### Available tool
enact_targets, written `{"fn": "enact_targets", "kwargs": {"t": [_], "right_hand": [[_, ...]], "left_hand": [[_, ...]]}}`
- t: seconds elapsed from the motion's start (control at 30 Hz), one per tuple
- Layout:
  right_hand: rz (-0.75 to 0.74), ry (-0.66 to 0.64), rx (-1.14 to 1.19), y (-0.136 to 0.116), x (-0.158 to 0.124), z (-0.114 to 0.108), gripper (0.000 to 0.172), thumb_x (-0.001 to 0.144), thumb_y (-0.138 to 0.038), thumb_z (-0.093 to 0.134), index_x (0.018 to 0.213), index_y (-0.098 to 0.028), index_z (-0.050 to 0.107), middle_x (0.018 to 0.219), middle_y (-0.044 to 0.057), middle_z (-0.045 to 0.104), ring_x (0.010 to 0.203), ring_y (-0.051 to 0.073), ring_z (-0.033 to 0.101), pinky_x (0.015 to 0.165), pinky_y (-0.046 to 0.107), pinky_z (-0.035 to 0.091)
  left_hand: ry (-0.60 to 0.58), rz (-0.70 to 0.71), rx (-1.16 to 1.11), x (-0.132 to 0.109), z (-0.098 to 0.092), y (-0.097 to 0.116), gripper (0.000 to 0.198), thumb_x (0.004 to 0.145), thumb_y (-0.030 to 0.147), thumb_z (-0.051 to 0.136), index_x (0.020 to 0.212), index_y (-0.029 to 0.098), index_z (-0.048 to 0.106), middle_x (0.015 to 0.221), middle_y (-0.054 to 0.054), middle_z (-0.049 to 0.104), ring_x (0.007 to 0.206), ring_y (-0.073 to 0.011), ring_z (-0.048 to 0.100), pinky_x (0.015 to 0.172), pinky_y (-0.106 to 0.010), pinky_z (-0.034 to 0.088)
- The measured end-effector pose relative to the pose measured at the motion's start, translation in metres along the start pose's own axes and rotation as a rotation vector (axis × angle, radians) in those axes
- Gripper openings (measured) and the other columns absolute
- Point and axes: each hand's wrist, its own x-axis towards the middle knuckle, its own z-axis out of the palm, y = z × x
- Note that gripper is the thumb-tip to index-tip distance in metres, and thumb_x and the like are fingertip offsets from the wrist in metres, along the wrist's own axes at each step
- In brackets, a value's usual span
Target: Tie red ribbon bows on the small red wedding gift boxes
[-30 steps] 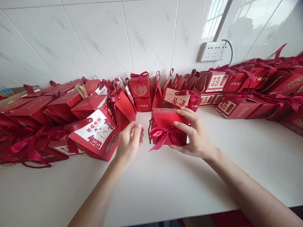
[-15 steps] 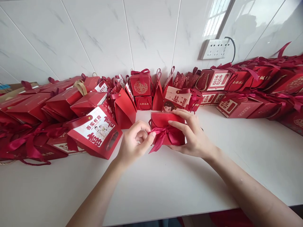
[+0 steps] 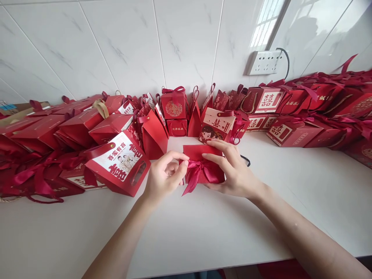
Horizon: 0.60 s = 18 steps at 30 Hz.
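Observation:
A red gift box [image 3: 193,150] lies on the white table in front of me, with a dark red satin ribbon [image 3: 200,170] tied in a bow across it. My left hand [image 3: 168,170] pinches the bow's left loop between thumb and fingertips. From the right, my right hand [image 3: 234,166] grips the box, its fingers over the top and its thumb low by the near edge. The ribbon's tail hangs down to the left. Part of the box's right side is hidden behind my right hand.
Left of my hands, a red box with a white printed front [image 3: 122,155] leans towards me. Many red gift boxes line the tiled wall, including a cream-fronted box [image 3: 216,124] just behind my right hand. A power socket [image 3: 263,62] is on the wall above the white table [image 3: 203,232].
The gift box has tipped slightly and sits a little lower and further left. My left hand's pinch has shifted closer to the bow's knot. The right hand keeps its hold.

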Motion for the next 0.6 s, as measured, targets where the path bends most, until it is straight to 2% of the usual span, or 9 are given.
{"fn": "enact_targets", "kwargs": {"t": [0.1, 0.17, 0.27, 0.37, 0.6], "right_hand": [[0.007, -0.007, 0.009, 0.0000, -0.0002, 0.0004, 0.056, 0.079, -0.042, 0.067, 0.122, -0.013, 0.046, 0.125, 0.024, 0.048, 0.120, 0.037, 0.046, 0.090, 0.053, 0.043], [0.010, -0.011, 0.015, -0.0001, -0.0002, 0.0004, 0.055, 0.078, -0.040, 0.067, 0.122, -0.013, 0.047, 0.125, 0.024, 0.048, 0.120, 0.037, 0.046, 0.091, 0.052, 0.043], [0.005, -0.020, 0.015, -0.0008, 0.0001, 0.0004, 0.054, 0.079, -0.039, 0.067, 0.121, -0.012, 0.047, 0.125, 0.024, 0.048, 0.120, 0.037, 0.046, 0.091, 0.052, 0.043], [-0.008, -0.030, 0.016, -0.0022, -0.0001, 0.0011, 0.055, 0.079, -0.040, 0.067, 0.121, -0.011, 0.047, 0.124, 0.024, 0.048, 0.120, 0.037, 0.046, 0.090, 0.052, 0.043], [-0.013, -0.062, 0.035, -0.0041, -0.0016, 0.0027, 0.054, 0.079, -0.038, 0.065, 0.123, -0.013, 0.046, 0.125, 0.024, 0.048, 0.121, 0.037, 0.045, 0.090, 0.053, 0.043]], "left_hand": [[-0.018, 0.001, 0.050, -0.0001, 0.0000, 0.0000, 0.007, 0.083, 0.025, 0.060, 0.080, 0.018, 0.059, 0.045, 0.008, 0.048, 0.037, -0.0077, 0.051, 0.036, -0.017, 0.042], [-0.021, -0.001, 0.074, -0.0013, 0.0001, 0.0009, 0.008, 0.081, 0.025, 0.063, 0.080, 0.018, 0.060, 0.049, 0.006, 0.053, 0.039, -0.0086, 0.054, 0.037, -0.017, 0.043], [-0.027, 0.033, 0.118, -0.0037, 0.0008, 0.0017, 0.007, 0.078, 0.022, 0.065, 0.081, 0.019, 0.060, 0.067, 0.002, 0.065, 0.043, -0.0078, 0.057, 0.039, -0.017, 0.045], [-0.029, 0.105, 0.165, -0.0051, 0.0020, 0.0008, 0.008, 0.078, 0.017, 0.065, 0.081, 0.019, 0.058, 0.081, 0.001, 0.069, 0.042, -0.0041, 0.055, 0.040, -0.015, 0.045], [-0.031, 0.215, 0.253, -0.0025, 0.0050, -0.0029, 0.007, 0.079, 0.015, 0.064, 0.078, 0.018, 0.057, 0.072, 0.004, 0.063, 0.046, -0.0031, 0.050, 0.043, -0.014, 0.042]]}}
